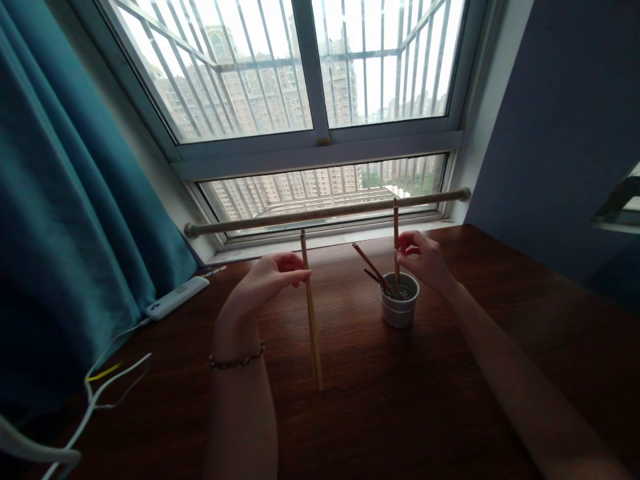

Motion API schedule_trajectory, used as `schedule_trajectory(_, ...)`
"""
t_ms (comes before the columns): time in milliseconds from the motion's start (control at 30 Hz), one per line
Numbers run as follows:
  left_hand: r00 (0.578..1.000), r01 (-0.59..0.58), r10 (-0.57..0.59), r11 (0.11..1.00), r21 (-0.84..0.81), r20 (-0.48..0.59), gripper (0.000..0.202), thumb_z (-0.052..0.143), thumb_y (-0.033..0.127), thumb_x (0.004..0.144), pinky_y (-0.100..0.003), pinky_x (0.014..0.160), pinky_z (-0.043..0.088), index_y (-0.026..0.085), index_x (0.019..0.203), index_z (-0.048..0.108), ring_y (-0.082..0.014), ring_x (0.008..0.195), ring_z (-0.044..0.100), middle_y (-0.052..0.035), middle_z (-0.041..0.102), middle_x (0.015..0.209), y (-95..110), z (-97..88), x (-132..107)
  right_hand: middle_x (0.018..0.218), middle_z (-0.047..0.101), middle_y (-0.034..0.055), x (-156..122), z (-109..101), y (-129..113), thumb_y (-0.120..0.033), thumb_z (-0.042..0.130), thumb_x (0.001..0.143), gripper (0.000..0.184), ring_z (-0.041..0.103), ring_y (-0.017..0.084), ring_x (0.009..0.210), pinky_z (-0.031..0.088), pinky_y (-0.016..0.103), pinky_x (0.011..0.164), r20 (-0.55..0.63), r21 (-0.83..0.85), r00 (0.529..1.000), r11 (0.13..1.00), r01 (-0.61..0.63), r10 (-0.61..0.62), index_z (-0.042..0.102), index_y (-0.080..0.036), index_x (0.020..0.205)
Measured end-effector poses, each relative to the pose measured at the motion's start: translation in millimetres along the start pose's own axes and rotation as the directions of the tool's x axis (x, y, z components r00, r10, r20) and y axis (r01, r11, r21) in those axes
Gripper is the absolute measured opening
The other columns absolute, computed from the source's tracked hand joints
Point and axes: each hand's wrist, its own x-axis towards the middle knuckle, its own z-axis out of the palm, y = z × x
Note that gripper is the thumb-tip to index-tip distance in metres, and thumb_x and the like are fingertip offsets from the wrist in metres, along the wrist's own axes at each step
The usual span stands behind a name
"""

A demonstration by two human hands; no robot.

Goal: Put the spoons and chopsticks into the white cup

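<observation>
My left hand (273,277) pinches a long wooden chopstick (312,320) near its top, and the stick hangs upright over the dark wooden table (450,400). My right hand (423,257) grips a second chopstick (396,230), held vertical with its lower end inside a small white cup (399,308). Two darker chopsticks (373,267) lean to the left out of that cup. The cup stands just below my right hand.
A white power strip (176,297) lies at the table's left edge, with white and yellow cables (107,383) trailing down. A teal curtain (60,220) hangs on the left. A horizontal rod (325,212) runs along the window sill behind.
</observation>
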Motion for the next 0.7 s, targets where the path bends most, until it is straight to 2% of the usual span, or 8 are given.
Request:
schedule_trajectory(67, 1.000, -0.007, 0.007, 1.000, -0.020, -0.028, 0.018, 0.067, 0.031, 0.062, -0.016, 0.046, 0.038, 0.014, 0.065, 0.063, -0.0086, 0.052, 0.050, -0.0020, 0.059, 0.059, -1, -0.2, -2, 0.079, 0.057, 0.0023, -1, 1, 0, -0.018, 0.056, 0.070, 0.020, 0.056, 0.010, 0.068, 0.050, 0.021, 0.061, 0.049, 0.011, 0.999, 1.000, -0.018, 0.018, 0.053, -0.013, 0.090)
schedule_trajectory(133, 0.999, -0.005, 0.004, 0.999, -0.032, -0.036, 0.018, 0.068, 0.032, 0.062, -0.016, 0.046, 0.038, 0.014, 0.065, 0.063, -0.0087, 0.051, 0.050, -0.0022, 0.059, 0.059, -2, -0.7, -3, 0.077, 0.057, 0.0024, -2, 4, 3, -0.019, 0.056, 0.070, 0.020, 0.057, 0.010, 0.067, 0.050, 0.021, 0.061, 0.153, 0.009, 0.987, 0.998, -0.057, 0.055, 0.053, -0.013, 0.089)
schedule_trajectory(233, 0.999, -0.004, 0.001, 0.998, -0.059, -0.052, 0.019, 0.069, 0.031, 0.061, -0.016, 0.047, 0.039, 0.014, 0.066, 0.062, -0.0087, 0.052, 0.051, -0.0023, 0.059, 0.060, -2, -2.0, -5, 0.077, 0.058, 0.0029, -4, 10, 9, -0.019, 0.056, 0.070, 0.022, 0.056, 0.010, 0.066, 0.049, 0.021, 0.060, 0.322, -0.010, 0.941, 0.994, -0.107, 0.104, 0.053, -0.012, 0.090)
schedule_trajectory(300, 0.998, -0.007, 0.002, 0.997, -0.074, -0.069, 0.019, 0.070, 0.030, 0.060, -0.016, 0.048, 0.040, 0.014, 0.067, 0.063, -0.0088, 0.053, 0.051, -0.0026, 0.059, 0.061, -1, -2.5, -7, 0.077, 0.058, 0.0031, -6, 12, 12, -0.020, 0.056, 0.070, 0.022, 0.056, 0.010, 0.066, 0.048, 0.021, 0.060, 0.393, -0.018, 0.912, 0.993, -0.120, 0.117, 0.053, -0.012, 0.091)
schedule_trajectory(400, 0.994, -0.020, 0.009, 0.995, -0.098, -0.110, 0.020, 0.070, 0.030, 0.061, -0.016, 0.047, 0.040, 0.014, 0.069, 0.063, -0.0094, 0.054, 0.051, -0.0033, 0.059, 0.063, 2, -1.6, -10, 0.074, 0.058, 0.0025, -7, 12, 14, -0.021, 0.056, 0.072, 0.019, 0.056, 0.010, 0.066, 0.047, 0.021, 0.061, 0.445, -0.030, 0.888, 0.993, -0.117, 0.118, 0.055, -0.012, 0.089)
schedule_trajectory(500, 0.985, -0.072, 0.043, 0.983, -0.171, -0.170, 0.018, 0.069, 0.029, 0.062, -0.016, 0.044, 0.038, 0.014, 0.069, 0.062, -0.0083, 0.049, 0.048, -0.0019, 0.057, 0.058, 8, 1.6, -13, 0.080, 0.061, 0.0038, -6, 9, 12, -0.024, 0.055, 0.076, 0.020, 0.058, 0.011, 0.070, 0.048, 0.023, 0.065, 0.472, -0.041, 0.874, 0.993, -0.112, 0.118, 0.057, -0.012, 0.092)
schedule_trajectory(600, 0.967, -0.147, 0.082, 0.953, -0.265, -0.241, 0.014, 0.068, 0.025, 0.064, -0.015, 0.042, 0.035, 0.014, 0.068, 0.061, -0.0059, 0.045, 0.044, 0.0004, 0.053, 0.052, 14, 6.9, -14, 0.093, 0.062, 0.0065, -2, 0, 6, -0.025, 0.058, 0.076, 0.030, 0.059, 0.014, 0.081, 0.049, 0.026, 0.073, 0.492, -0.085, 0.862, 0.992, -0.094, 0.123, 0.055, -0.013, 0.103)
schedule_trajectory(700, 0.924, -0.240, 0.096, 0.899, -0.367, -0.370, 0.012, 0.068, 0.020, 0.064, -0.014, 0.043, 0.037, 0.013, 0.071, 0.061, -0.0052, 0.046, 0.046, 0.0010, 0.054, 0.054, 20, 15.7, -13, 0.107, 0.058, 0.0110, -2, -20, -15, -0.026, 0.063, 0.074, 0.043, 0.057, 0.019, 0.095, 0.046, 0.031, 0.083, 0.498, -0.225, 0.855, 0.974, -0.029, 0.141, 0.052, -0.012, 0.113)
